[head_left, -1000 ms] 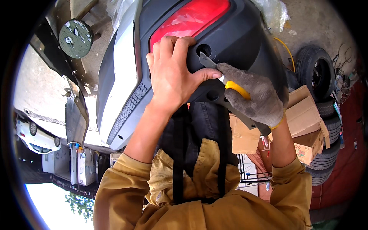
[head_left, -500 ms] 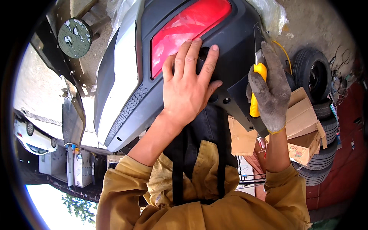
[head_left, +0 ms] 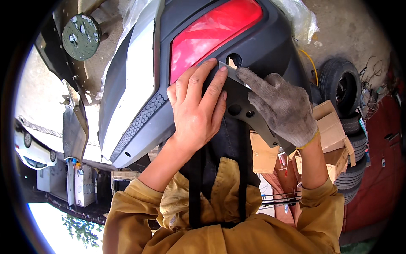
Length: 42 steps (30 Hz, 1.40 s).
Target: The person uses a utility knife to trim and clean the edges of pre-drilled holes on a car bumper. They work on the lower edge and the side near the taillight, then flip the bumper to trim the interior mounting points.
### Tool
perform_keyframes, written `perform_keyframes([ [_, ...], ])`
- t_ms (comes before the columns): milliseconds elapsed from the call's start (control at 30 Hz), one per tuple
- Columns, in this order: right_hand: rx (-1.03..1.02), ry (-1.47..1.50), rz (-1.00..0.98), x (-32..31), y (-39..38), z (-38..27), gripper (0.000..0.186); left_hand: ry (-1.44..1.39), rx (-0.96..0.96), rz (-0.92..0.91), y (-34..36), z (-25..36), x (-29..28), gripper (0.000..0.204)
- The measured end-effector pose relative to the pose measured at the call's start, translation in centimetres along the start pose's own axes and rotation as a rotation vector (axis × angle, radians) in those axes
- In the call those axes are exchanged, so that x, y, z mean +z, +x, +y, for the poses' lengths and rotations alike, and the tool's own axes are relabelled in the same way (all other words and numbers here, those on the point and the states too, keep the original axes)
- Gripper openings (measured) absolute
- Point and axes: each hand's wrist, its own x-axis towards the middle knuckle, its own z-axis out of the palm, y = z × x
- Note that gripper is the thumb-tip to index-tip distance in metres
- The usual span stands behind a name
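My left hand (head_left: 196, 112) flat across the bumper (head_left: 270, 46) below the red lamp (head_left: 211, 34), gloved right hand (head_left: 281, 108) crowding its hole (head_left: 233, 59), no gap between them, bumper's upper right edge bare, boxes (head_left: 332, 127) and tyres (head_left: 338, 80) blocking right.

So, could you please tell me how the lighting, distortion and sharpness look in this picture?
Head view: hard sunlight gives a glare streak on the red lamp lens and blows out the white car at the left rim; fisheye bending curves the edges inside a black border; the left hand, the gloved right hand and the dark bumper panel are sharp, without motion blur.
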Motion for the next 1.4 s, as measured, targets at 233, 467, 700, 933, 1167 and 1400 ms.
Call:
perform_keyframes([
  [233,0.024,-0.049,0.012,0.5,-0.1,-0.3,0.052,0.051,0.016,0.002,-0.4,-0.5,0.8,0.058],
  [467,0.036,-0.085,0.060,1.4,-0.5,-0.9,0.052,0.099,0.035,-0.037,-0.4,-0.5,0.6,0.062],
  [700,0.057,-0.102,0.128,2.5,-0.8,-1.4,0.056,0.149,0.025,-0.070,-0.3,-0.2,0.7,0.065],
  [933,0.106,-0.015,0.036,2.8,-1.2,-2.0,0.036,0.175,0.015,-0.079,-0.2,-0.1,0.9,0.067],
  [1167,0.282,-0.014,0.037,2.5,-0.8,-4.2,0.042,0.210,0.019,-0.088,0.2,0.1,0.7,0.069],
  [1400,0.340,0.015,0.105,3.4,-0.4,-4.9,0.051,0.219,-0.002,-0.098,0.7,0.0,0.8,0.065],
])
